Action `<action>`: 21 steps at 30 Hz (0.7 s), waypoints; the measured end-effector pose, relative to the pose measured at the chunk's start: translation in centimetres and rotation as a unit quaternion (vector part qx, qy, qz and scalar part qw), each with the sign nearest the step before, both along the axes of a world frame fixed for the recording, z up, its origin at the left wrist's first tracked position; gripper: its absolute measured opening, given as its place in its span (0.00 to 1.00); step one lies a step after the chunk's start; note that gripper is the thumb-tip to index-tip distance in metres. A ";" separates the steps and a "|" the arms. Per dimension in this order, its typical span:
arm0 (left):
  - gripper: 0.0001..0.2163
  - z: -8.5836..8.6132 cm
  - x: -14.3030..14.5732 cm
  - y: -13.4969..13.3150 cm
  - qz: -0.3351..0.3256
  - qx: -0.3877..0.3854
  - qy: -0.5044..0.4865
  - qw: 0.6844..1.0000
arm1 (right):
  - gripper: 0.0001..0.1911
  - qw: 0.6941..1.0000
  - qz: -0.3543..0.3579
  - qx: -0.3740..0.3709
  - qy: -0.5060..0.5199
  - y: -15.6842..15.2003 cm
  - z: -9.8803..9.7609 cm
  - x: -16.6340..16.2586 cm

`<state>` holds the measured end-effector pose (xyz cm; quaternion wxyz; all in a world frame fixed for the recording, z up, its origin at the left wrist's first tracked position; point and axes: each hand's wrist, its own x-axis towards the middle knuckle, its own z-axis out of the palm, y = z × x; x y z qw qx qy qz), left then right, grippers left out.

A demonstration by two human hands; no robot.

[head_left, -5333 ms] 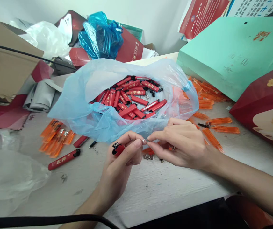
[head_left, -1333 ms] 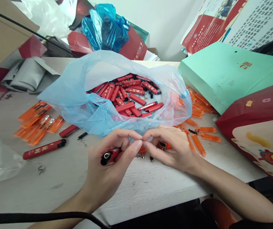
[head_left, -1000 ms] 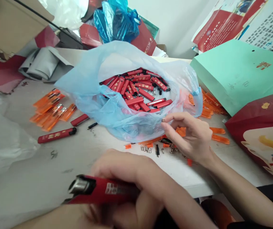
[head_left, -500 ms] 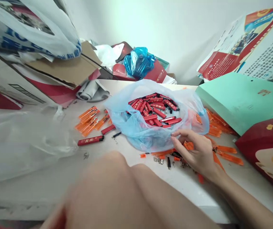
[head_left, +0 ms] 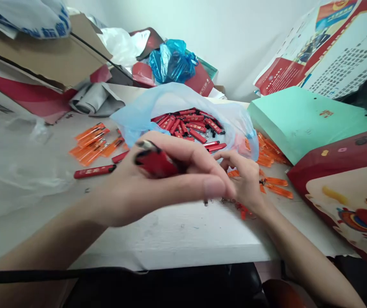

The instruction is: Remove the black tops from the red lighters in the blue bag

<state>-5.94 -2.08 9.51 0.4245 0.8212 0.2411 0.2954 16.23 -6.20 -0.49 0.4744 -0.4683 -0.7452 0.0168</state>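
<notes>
My left hand [head_left: 128, 188] is up close in the middle of the head view, wrapped around a red lighter [head_left: 162, 164] whose metal-topped end points toward me. My right hand [head_left: 247, 179] is just to the right, its fingers curled beside the near rim of a pale blue plastic bag [head_left: 177, 92]. The left hand's fingertips cover its thumb tip, so what it pinches is hidden. Inside the bag is a heap of red lighters [head_left: 198, 135]. Orange lighter bodies [head_left: 276, 188] and small metal bits lie around the right hand. A loose red lighter [head_left: 95, 171] rests left of the bag.
Orange pieces [head_left: 90, 143] lie left of the bag, near clear plastic film [head_left: 19, 171]. A mint-green box [head_left: 311, 115] and a red printed bag [head_left: 347, 188] stand at right. Behind are a crumpled blue bag [head_left: 173, 62] and cardboard [head_left: 35, 55]. The white table's front edge [head_left: 183, 256] runs below my hands.
My left hand, a large blur in the foreground before, has moved up and forward, showing the red lighter in it. The right hand stays by the bag's near rim. The view has shifted.
</notes>
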 end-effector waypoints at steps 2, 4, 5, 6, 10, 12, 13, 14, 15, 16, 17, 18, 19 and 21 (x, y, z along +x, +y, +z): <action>0.07 -2.3 0.7 0.9 0.004 0.039 0.028 0.999 | 0.02 1.000 0.008 0.006 -0.029 0.3 0.2 0.3; 0.04 -5.1 1.1 1.1 -0.025 0.104 0.100 0.989 | 0.02 0.999 -0.011 0.013 -0.038 0.6 0.5 0.8; 0.05 -6.6 1.1 1.0 -0.045 0.148 0.127 0.980 | 0.03 0.999 -0.030 0.011 -0.036 0.7 0.7 1.1; 0.07 -7.9 1.0 0.7 -0.040 0.193 0.160 0.967 | 0.04 0.998 -0.049 0.008 -0.029 0.8 0.8 1.4; 0.14 -11.2 0.6 -0.6 0.001 0.322 0.219 0.921 | 0.04 0.996 -0.091 0.000 0.002 1.1 1.5 2.2; 0.13 -11.8 0.7 -1.1 -0.001 0.319 0.221 0.921 | 0.04 0.996 -0.092 -0.008 0.009 1.1 1.5 2.2; 0.12 -12.0 0.8 -1.3 -0.003 0.310 0.219 0.925 | 0.04 0.996 -0.089 -0.014 0.008 1.1 1.5 2.1; 0.11 -12.1 1.0 -1.4 -0.007 0.300 0.216 0.929 | 0.04 0.996 -0.084 -0.020 0.005 1.1 1.4 2.0; 0.10 -12.1 1.1 -1.5 -0.009 0.289 0.211 0.934 | 0.05 0.997 -0.078 -0.025 0.000 1.1 1.3 1.8; 0.10 -12.1 1.1 -1.5 -0.011 0.280 0.204 0.938 | 0.05 0.997 -0.071 -0.030 -0.006 1.1 1.2 1.7; 0.11 -12.2 1.2 -1.5 -0.012 0.271 0.200 0.941 | 0.05 0.997 -0.066 -0.034 -0.012 1.1 1.1 1.6; 0.12 -12.2 1.2 -1.4 -0.013 0.263 0.197 0.944 | 0.05 0.997 -0.061 -0.039 -0.018 1.1 1.0 1.5; 0.12 -12.1 1.1 -1.3 -0.015 0.255 0.198 0.946 | 0.05 0.997 -0.059 -0.043 -0.023 1.1 0.9 1.5; 0.13 -12.1 0.9 -1.0 -0.022 0.242 0.207 0.948 | 0.05 0.997 -0.054 -0.047 -0.027 1.1 0.7 1.4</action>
